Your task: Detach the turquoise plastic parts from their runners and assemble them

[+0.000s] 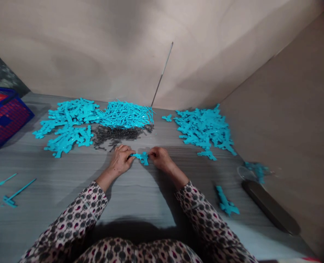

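Between my two hands is a small blue toy gun piece (pixel 144 157), its grip pointing toward me. My left hand (pixel 121 159) pinches its thin left end. The closed fingers of my right hand (pixel 162 159) meet its right end; anything tiny between them is hidden. Just beyond my left hand lie many thin black parts (pixel 118 134), and behind those a heap of thin blue sticks (pixel 126 114). Blue gun-shaped pieces form a pile (pixel 71 124) at the left and another pile (pixel 204 128) at the right.
A blue basket (pixel 8 124) with red contents stands at the far left. Loose blue parts (pixel 11 201) lie at the left front. On the right are a single blue piece (pixel 227 202), a long dark case (pixel 271 208) and a clear bag (pixel 256 170). A thin rod (pixel 162 75) leans on the back wall.
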